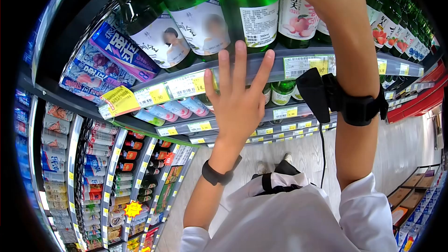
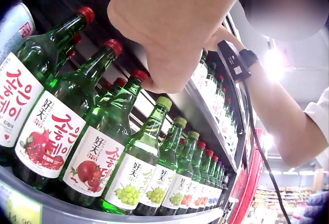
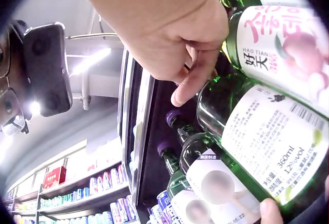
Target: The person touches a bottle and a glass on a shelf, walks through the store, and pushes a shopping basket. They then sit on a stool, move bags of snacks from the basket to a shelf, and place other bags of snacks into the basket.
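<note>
My right hand (image 3: pixel 180 39) curls its fingers round the neck of a green soju bottle (image 3: pixel 277 141), whose cap and neck are hidden behind the hand. That bottle (image 1: pixel 259 23) shows its printed back label and barcode, and stands at the shelf's front edge. My left hand (image 1: pixel 240 95) has its fingers spread straight up in front of the shelf edge, with a fingertip (image 3: pixel 270 213) at the bottle's lower label. Beside it are a peach-label bottle (image 1: pixel 296 16) and two bottles (image 1: pixel 200 21) with a person on the label.
Cans (image 1: pixel 109 56) stand at the shelf's left end. The shelf rail (image 1: pixel 275 67) carries price tags. A lower shelf holds pomegranate bottles (image 2: pixel 49 131) and grape bottles (image 2: pixel 136 183). More drink shelves (image 1: pixel 107 182) rise at left; a cable (image 1: pixel 323 154) hangs from the right wrist camera.
</note>
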Demonstrator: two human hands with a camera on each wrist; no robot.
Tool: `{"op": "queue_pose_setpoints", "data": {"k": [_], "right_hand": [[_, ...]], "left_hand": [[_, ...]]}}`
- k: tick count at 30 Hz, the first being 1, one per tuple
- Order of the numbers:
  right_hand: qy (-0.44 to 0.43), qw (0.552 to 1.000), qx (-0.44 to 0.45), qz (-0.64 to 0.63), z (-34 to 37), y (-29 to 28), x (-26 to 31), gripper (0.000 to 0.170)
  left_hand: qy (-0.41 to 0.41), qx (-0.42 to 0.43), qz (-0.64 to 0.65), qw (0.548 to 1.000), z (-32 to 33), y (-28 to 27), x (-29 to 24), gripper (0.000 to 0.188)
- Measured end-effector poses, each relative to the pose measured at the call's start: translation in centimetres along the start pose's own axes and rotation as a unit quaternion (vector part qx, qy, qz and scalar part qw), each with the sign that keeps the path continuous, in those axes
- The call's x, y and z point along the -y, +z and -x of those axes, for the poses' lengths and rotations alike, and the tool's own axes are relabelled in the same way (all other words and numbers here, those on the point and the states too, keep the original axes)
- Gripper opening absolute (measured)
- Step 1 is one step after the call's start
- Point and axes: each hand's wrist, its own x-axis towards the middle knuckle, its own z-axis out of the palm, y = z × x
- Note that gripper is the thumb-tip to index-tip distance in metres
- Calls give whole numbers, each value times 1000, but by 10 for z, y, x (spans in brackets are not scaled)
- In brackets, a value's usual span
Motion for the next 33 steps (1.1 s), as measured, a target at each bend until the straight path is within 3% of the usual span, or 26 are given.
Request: {"op": "queue_pose_setpoints", "data": {"k": [9, 25, 27, 30, 33], "right_hand": [[40, 999, 2, 17, -2, 1, 3, 45], [19, 1000, -6, -4, -2, 1, 4, 43], [99, 995, 6, 22, -7, 2, 12, 44], [25, 1000, 4, -13, 0, -1, 3, 43], [26, 1000, 0, -5, -1, -1, 2, 43]], "left_hand": [[5, -5, -5, 1000, 0, 1, 1, 88], [5, 16, -2, 1000, 0, -3, -1, 87], [-1, 18, 3, 1000, 0, -3, -1, 87], [2, 12, -7, 1000, 1, -1, 0, 87], [-1, 5, -7, 1000, 1, 1, 0, 85]]}}
